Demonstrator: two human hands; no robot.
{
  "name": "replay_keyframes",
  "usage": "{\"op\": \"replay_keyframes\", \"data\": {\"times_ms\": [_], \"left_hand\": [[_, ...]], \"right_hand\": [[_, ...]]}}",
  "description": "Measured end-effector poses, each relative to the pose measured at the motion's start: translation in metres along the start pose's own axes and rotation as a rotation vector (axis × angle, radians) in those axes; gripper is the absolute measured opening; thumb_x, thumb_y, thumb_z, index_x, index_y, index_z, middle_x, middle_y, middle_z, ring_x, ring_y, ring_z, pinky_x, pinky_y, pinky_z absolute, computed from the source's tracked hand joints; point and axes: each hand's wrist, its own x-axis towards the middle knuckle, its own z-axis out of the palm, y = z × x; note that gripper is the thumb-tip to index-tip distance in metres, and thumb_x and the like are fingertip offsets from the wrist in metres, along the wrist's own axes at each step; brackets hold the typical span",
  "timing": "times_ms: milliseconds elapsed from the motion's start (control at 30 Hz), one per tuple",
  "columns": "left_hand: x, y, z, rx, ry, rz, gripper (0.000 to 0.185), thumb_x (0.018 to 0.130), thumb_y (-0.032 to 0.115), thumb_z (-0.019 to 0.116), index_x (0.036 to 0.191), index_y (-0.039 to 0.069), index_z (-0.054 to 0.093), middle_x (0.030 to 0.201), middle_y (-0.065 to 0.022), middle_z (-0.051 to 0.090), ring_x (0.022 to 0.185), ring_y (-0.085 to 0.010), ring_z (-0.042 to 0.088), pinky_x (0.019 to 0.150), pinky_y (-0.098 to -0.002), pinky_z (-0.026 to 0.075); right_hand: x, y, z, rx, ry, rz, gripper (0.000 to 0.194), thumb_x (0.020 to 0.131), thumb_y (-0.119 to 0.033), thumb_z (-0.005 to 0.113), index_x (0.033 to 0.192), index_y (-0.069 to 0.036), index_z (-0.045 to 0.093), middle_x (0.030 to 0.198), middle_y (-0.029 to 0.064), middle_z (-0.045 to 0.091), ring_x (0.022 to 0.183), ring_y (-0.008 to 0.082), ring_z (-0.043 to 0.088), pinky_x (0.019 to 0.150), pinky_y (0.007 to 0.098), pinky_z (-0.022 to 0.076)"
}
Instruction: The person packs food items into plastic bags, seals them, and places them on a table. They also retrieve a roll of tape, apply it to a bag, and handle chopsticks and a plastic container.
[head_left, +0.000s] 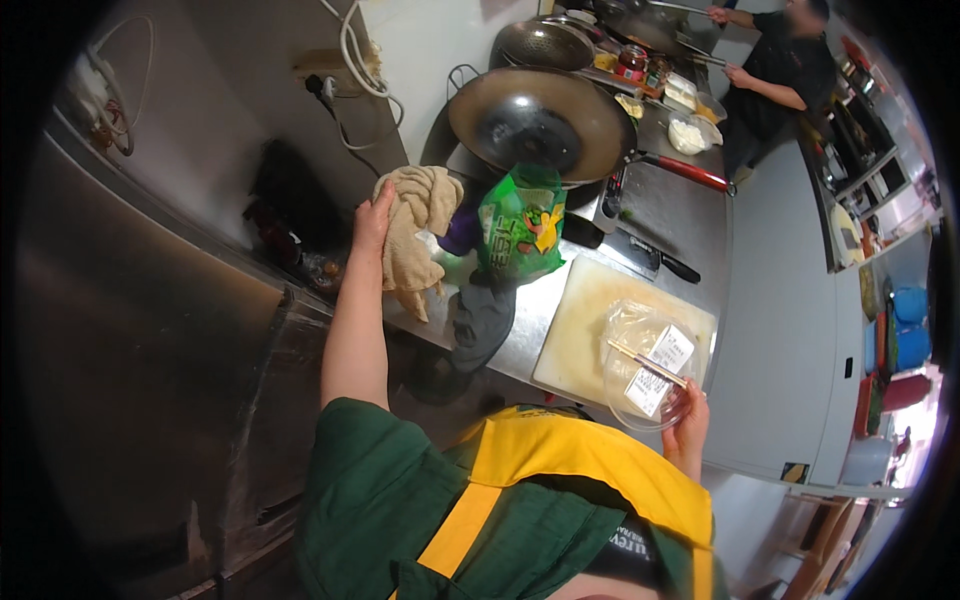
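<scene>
My left hand (373, 217) grips a crumpled beige towel (416, 225) near the wall end of the steel counter. My right hand (688, 424) holds a round clear plastic container (621, 401) with white printed labels (669, 352) on it. A thin pair of what look like chopsticks (637, 358) lies across it, one end at my fingers. Beneath the container is a white cutting board (574, 319). A green printed food bag (523, 232) stands between the towel and the board. Behind the board rests a cleaver (634, 253) with a black handle.
A large wok (517, 112) with a red handle (686, 171) sits at the back. Grey cloth (484, 322) hangs over the counter edge (517, 360). Sauce jars (631, 64) and a bowl of white food (688, 135) stand further along. A co-worker (784, 67) cooks at the far end.
</scene>
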Motion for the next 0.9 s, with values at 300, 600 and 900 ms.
{"op": "replay_keyframes", "data": {"times_ms": [300,600,900], "left_hand": [[-0.040,0.104,0.025,-0.340,-0.049,0.016,0.052,0.096,0.045,0.053,0.121,0.000,0.057,0.115,-0.0077,0.062,0.103,-0.0179,0.059,0.087,-0.0323,0.048],[-0.056,0.038,0.007,-0.309,-0.269,0.000,0.033,0.098,0.012,0.047,0.128,-0.001,0.049,0.124,-0.0115,0.057,0.111,-0.0234,0.057,0.096,-0.0379,0.045],[-0.077,-0.046,-0.019,-0.131,0.150,-0.241,0.053,0.095,0.041,0.056,0.121,-0.006,0.055,0.116,-0.0115,0.062,0.102,-0.0199,0.060,0.087,-0.0305,0.047]], "right_hand": [[-0.007,-0.006,-0.028,0.131,0.043,-0.054,0.017,0.089,-0.012,0.061,0.098,0.002,0.062,0.080,0.0077,0.064,0.066,0.0131,0.059,0.057,0.0218,0.0495],[-0.013,-0.002,-0.052,0.150,0.096,-0.057,0.013,0.088,-0.008,0.061,0.096,0.002,0.062,0.084,0.0078,0.065,0.070,0.0136,0.061,0.060,0.0225,0.0516],[-0.015,0.003,-0.050,0.134,0.068,-0.031,0.013,0.089,-0.008,0.061,0.096,0.002,0.062,0.085,0.0071,0.064,0.072,0.0135,0.061,0.061,0.0221,0.0520]]}}
